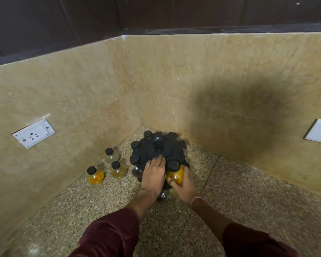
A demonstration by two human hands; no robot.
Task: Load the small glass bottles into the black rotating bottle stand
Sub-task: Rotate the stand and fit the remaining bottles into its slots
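At the bench's back corner, three capped bottles sit in the black rotating stand [165, 145], the right hand [183, 184] closed around an orange-filled bottle [175, 174] entering a near-edge notch (left hand [154, 173] flat, holding nothing), three bottles [111, 154] waiting beside.

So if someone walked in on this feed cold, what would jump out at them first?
Both hands meet at the black rotating stand in the counter's corner: the left hand lies flat on its top, and the right hand presses an orange-filled bottle against its near edge. Left of the stand, three loose bottles wait on the speckled counter.
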